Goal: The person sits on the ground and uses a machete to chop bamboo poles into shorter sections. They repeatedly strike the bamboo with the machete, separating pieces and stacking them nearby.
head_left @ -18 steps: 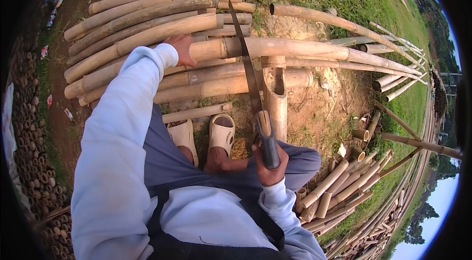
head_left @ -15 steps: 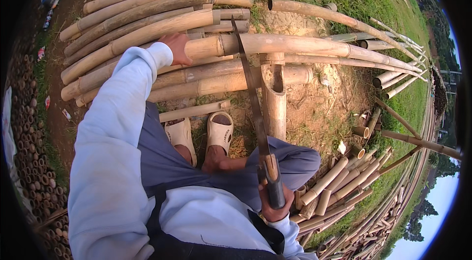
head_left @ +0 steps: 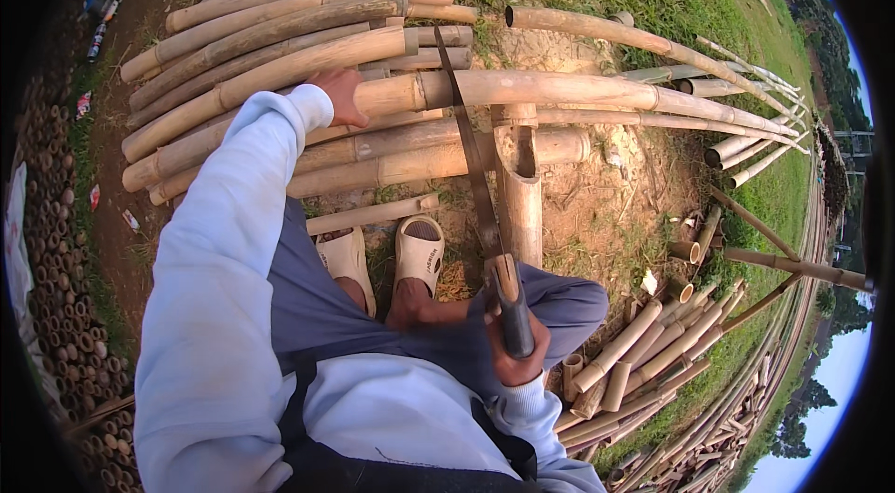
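Note:
A long bamboo pole (head_left: 569,90) lies across the notched top of an upright bamboo post (head_left: 520,204). My left hand (head_left: 337,97) is closed around the pole, left of the post. In my right hand (head_left: 518,344) is the handle of a handsaw (head_left: 477,162), its dark blade pointing away from me. The blade crosses the pole close to a joint, just left of the post. Whether it has bitten into the pole, I cannot tell. My right fingers wrap round the handle and are partly hidden by it.
Cut bamboo lengths (head_left: 270,55) lie stacked at the far left. Short pieces (head_left: 643,353) are piled at the right, near a bamboo prop frame (head_left: 792,267). Bamboo ends (head_left: 70,307) pack the left side. A loose piece (head_left: 373,213) lies just beyond my sandals (head_left: 419,255).
My right hand and the saw handle have moved up, away from me, and the blade has slid a little farther across the pole. My left hand keeps its hold.

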Demonstrator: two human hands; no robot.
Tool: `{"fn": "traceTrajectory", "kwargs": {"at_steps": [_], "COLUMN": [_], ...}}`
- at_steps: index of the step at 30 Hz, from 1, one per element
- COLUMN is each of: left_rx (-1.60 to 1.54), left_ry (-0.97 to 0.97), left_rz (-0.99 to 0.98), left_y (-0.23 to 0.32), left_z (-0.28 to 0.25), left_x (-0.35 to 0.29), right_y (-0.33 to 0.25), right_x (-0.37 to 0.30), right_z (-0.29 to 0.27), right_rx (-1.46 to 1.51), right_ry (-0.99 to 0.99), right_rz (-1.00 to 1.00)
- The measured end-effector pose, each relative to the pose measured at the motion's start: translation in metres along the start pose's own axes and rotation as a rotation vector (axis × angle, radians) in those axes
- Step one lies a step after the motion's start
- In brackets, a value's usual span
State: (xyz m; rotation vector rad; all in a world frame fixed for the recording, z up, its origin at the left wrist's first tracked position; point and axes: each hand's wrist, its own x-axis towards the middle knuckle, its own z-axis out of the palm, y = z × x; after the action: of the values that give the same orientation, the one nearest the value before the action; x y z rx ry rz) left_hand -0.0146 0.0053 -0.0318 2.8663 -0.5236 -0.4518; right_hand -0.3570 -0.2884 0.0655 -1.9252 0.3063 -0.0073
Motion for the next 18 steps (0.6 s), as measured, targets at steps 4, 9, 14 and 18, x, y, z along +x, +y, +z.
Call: {"fn": "traceTrajectory", "kwargs": {"at_steps": [4,9,14,18], "left_rx": [-0.001,0.029,-0.004,-0.006], "left_ry": [-0.166,-0.151,-0.18,-0.133], "left_rz": [-0.026,-0.058,-0.07,-0.022], "left_y": [0.003,0.012,0.014,0.009], "left_z": [-0.011,-0.026,-0.031,-0.019], "left_x": [0.012,0.005,0.003,0.005], "right_y": [-0.026,0.02,0.032,-0.011], "right_x": [-0.035,0.131,0.106,-0.027], "right_z": [-0.024,0.066,0.042,-0.02], "right_rx": [-0.132,0.025,0.095,-0.086], "right_ry": [-0.05,0.132,-0.062,-0.017], "right_rz": [0.051,-0.228,-0.14,0.024]}}
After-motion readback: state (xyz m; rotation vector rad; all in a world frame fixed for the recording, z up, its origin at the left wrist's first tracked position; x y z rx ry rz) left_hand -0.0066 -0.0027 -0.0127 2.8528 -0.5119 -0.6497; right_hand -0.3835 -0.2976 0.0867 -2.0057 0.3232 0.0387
